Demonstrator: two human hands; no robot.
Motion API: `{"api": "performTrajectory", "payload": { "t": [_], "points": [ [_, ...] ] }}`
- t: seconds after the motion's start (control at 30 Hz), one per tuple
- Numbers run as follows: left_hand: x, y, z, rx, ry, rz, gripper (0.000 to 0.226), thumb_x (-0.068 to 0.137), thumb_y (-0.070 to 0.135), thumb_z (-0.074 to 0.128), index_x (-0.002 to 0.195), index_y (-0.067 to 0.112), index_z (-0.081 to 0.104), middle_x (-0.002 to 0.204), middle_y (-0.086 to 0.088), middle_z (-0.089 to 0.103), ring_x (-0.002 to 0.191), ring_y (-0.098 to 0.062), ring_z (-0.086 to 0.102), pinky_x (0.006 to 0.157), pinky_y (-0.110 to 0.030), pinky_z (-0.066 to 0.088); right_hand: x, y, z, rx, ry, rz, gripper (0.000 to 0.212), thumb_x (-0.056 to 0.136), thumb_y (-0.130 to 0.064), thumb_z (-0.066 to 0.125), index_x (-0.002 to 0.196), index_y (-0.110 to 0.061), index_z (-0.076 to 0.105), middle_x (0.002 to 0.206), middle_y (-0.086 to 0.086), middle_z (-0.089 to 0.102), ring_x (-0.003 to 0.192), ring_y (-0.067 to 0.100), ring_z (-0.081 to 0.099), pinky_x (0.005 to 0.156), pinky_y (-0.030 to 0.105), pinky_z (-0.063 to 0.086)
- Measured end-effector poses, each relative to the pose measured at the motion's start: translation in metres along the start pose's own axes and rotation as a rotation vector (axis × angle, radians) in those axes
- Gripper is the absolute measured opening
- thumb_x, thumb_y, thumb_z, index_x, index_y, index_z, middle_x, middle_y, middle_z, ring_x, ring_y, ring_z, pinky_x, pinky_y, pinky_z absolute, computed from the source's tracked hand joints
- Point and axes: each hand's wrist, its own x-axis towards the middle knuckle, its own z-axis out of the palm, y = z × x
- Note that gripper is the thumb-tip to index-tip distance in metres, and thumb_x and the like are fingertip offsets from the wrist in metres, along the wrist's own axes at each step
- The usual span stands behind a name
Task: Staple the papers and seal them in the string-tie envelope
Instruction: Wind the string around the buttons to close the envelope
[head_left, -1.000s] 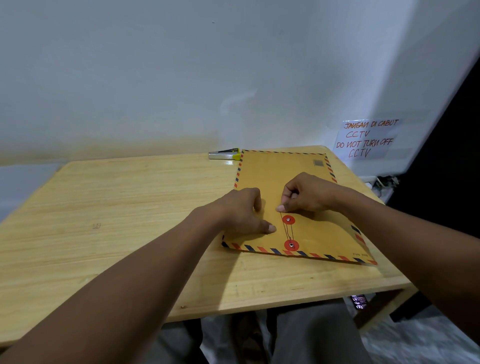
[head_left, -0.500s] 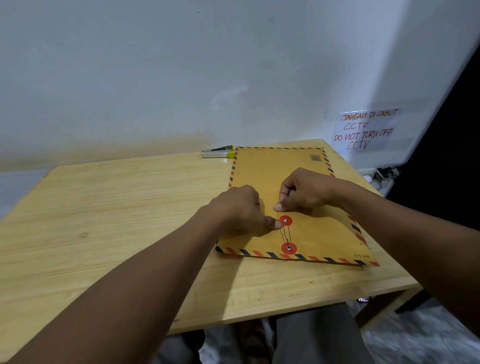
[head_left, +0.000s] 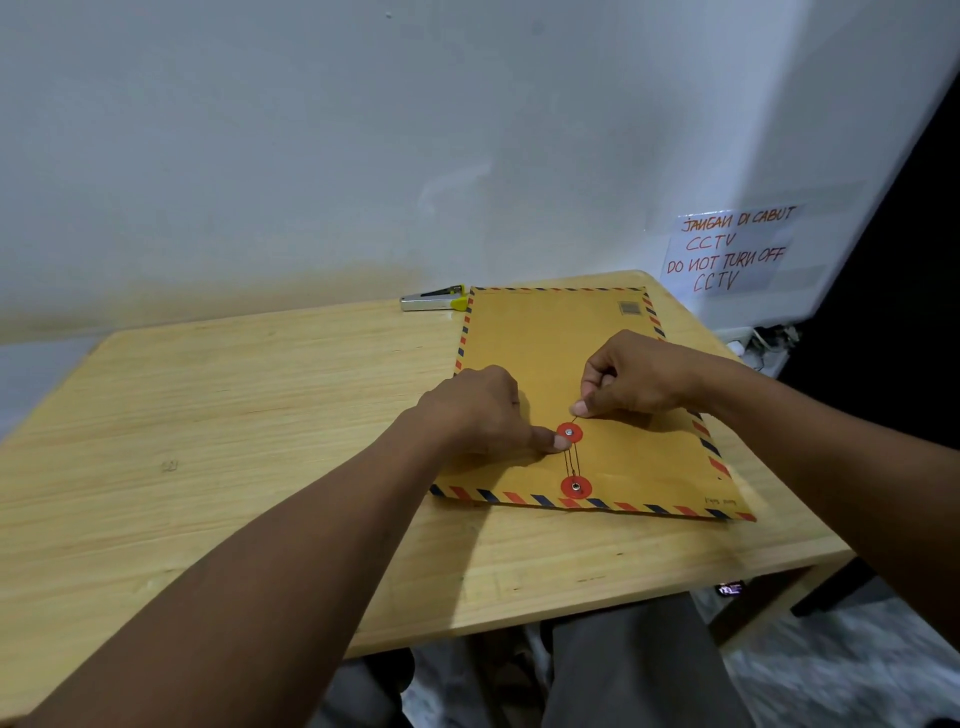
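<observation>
A brown string-tie envelope (head_left: 550, 353) with a red and blue striped border lies flat on the right part of the wooden table (head_left: 234, 426). Two red discs sit near its front edge, the upper disc (head_left: 569, 432) and the lower disc (head_left: 576, 487), with thin string running between them. My left hand (head_left: 478, 410) rests on the envelope with fingers curled, its thumb tip pressing beside the upper disc. My right hand (head_left: 628, 376) pinches the string end just above that disc. No papers are visible.
A silver stapler (head_left: 432, 299) with a yellow end lies at the table's back edge, touching the envelope's far left corner. A handwritten CCTV notice (head_left: 730, 249) hangs on the wall at right. The table's right edge drops off past the envelope.
My left thumb has slid right, up against the upper disc. My right hand keeps pinching the string above the disc and has shifted only slightly. The envelope has not moved.
</observation>
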Motion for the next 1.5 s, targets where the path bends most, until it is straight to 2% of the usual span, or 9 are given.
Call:
{"api": "performTrajectory", "payload": {
  "t": [0.13, 0.27, 0.43, 0.6, 0.77, 0.9, 1.0, 1.23, 1.5],
  "points": [
    [-0.005, -0.001, -0.003, -0.033, -0.008, 0.021, 0.068, 0.06, 0.079, 0.074, 0.088, 0.017, 0.065, 0.089, -0.003, 0.069, 0.09, -0.022, 0.063, 0.08, -0.039, 0.054, -0.011, 0.007, 0.0, -0.011, 0.011, 0.004, 0.011, 0.084, -0.028, 0.076, 0.081, -0.019, 0.071, 0.058, -0.012, 0.06, 0.064, 0.006, 0.052, 0.063, 0.025, 0.04],
    [-0.015, -0.005, -0.006, -0.117, -0.038, 0.07, 0.053, 0.07, 0.063, 0.08, 0.089, 0.016, 0.066, 0.086, 0.0, 0.067, 0.083, -0.015, 0.059, 0.068, -0.031, 0.045, -0.028, 0.015, 0.004, -0.014, 0.001, -0.032, 0.013, 0.084, -0.032, 0.076, 0.08, -0.02, 0.071, 0.043, -0.017, 0.053, 0.048, -0.001, 0.047, 0.062, 0.025, 0.039],
    [-0.022, -0.015, -0.008, -0.213, -0.077, 0.126, 0.041, 0.073, 0.048, 0.085, 0.089, 0.018, 0.063, 0.08, 0.002, 0.064, 0.075, -0.014, 0.057, 0.07, -0.032, 0.047, -0.058, 0.006, 0.014, -0.141, 0.042, -0.141, 0.01, 0.089, -0.025, 0.069, 0.08, -0.028, 0.071, 0.048, -0.021, 0.055, 0.05, -0.003, 0.049, 0.059, 0.021, 0.038],
    [-0.029, -0.017, -0.013, -0.248, -0.129, 0.141, 0.041, 0.079, 0.053, 0.077, 0.098, 0.018, 0.067, 0.084, 0.004, 0.065, 0.079, -0.014, 0.058, 0.069, -0.029, 0.046, -0.084, -0.01, 0.021, -0.391, 0.025, -0.197, 0.013, 0.091, -0.026, 0.06, 0.082, -0.029, 0.069, 0.068, -0.013, 0.058, 0.066, 0.002, 0.05, 0.061, 0.027, 0.04],
    [-0.04, -0.018, -0.017, -0.217, -0.254, 0.15, 0.058, 0.065, 0.047, 0.09, 0.107, 0.022, 0.06, 0.078, 0.006, 0.053, 0.067, -0.011, 0.049, 0.06, -0.025, 0.039, -0.099, -0.019, 0.033, -0.522, 0.043, -0.254, 0.013, 0.093, -0.032, 0.054, 0.084, -0.031, 0.062, 0.072, -0.015, 0.055, 0.069, 0.006, 0.053, 0.063, 0.029, 0.047],
    [-0.04, -0.017, -0.009, -0.163, -0.187, 0.156, 0.058, 0.062, 0.047, 0.092, 0.102, 0.025, 0.056, 0.084, 0.008, 0.051, 0.073, -0.011, 0.049, 0.064, -0.028, 0.041, -0.107, -0.025, 0.039, -0.634, 0.069, -0.31, 0.012, 0.094, -0.035, 0.049, 0.085, -0.033, 0.055, 0.082, -0.013, 0.056, 0.076, 0.011, 0.053, 0.068, 0.032, 0.049],
    [-0.039, -0.019, -0.008, -0.165, -0.18, 0.159, 0.058, 0.062, 0.049, 0.091, 0.102, 0.026, 0.056, 0.088, 0.007, 0.051, 0.077, -0.012, 0.05, 0.067, -0.029, 0.043, -0.111, -0.03, 0.045, -0.721, 0.087, -0.39, 0.019, 0.096, -0.033, 0.043, 0.089, -0.026, 0.059, 0.089, -0.008, 0.061, 0.079, 0.018, 0.056, 0.071, 0.038, 0.051],
    [-0.037, -0.02, -0.006, -0.155, -0.154, 0.166, 0.06, 0.058, 0.051, 0.092, 0.1, 0.028, 0.057, 0.092, 0.007, 0.052, 0.082, -0.014, 0.052, 0.077, -0.033, 0.048, -0.113, -0.036, 0.055, -0.743, 0.04, -0.459, 0.022, 0.098, -0.03, 0.04, 0.093, -0.023, 0.061, 0.092, -0.004, 0.06, 0.08, 0.019, 0.056, 0.069, 0.036, 0.049],
    [-0.038, -0.022, -0.006, -0.186, -0.164, 0.169, 0.058, 0.061, 0.049, 0.092, 0.101, 0.026, 0.057, 0.089, 0.008, 0.05, 0.076, -0.011, 0.049, 0.066, -0.03, 0.043, -0.105, -0.032, 0.062, -0.654, 0.05, -0.48, 0.022, 0.097, -0.036, 0.044, 0.095, -0.026, 0.063, 0.091, -0.007, 0.062, 0.08, 0.014, 0.055, 0.071, 0.038, 0.05]
  ]
}}
